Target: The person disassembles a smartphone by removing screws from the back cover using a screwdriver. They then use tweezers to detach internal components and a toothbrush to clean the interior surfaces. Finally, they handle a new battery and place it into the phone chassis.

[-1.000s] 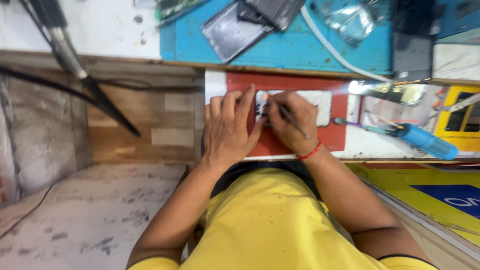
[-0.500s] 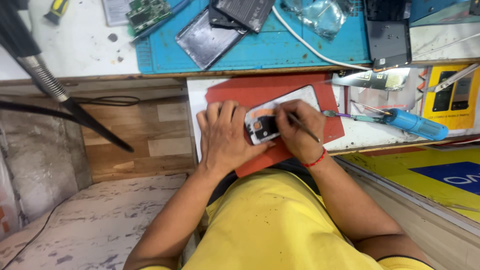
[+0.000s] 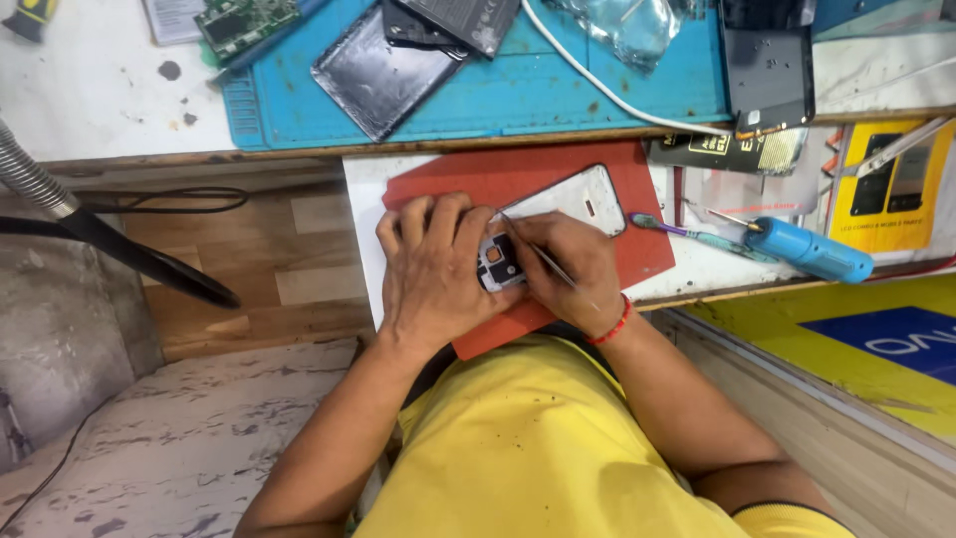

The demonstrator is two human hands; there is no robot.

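— On the red rubber mat point(image 3: 597, 184) at the desk edge, what lay there?

— An opened white phone with its back cover off point(image 3: 558, 214) lay there, tilted. Its dark insides showed near the camera end.

— What did the hands do?

— The left hand point(image 3: 433, 269) pressed down flat on the phone's near end, fingers spread, to keep it steady. The right hand point(image 3: 568, 269) pinched a thin metal pick point(image 3: 538, 254) between closed fingers. Its tip touched the phone's inside.

— Was the job finished?

— I think not. The phone was open and the tool was poking inside, so the closing up was not yet done.

— What sat nearby?

— A blue electric screwdriver point(image 3: 812, 249) and a small toothbrush point(image 3: 687, 234) lay just right of the mat. Farther up was a blue work mat point(image 3: 597, 90) with a dark flat phone panel point(image 3: 373, 70) and a green circuit board point(image 3: 244, 20).
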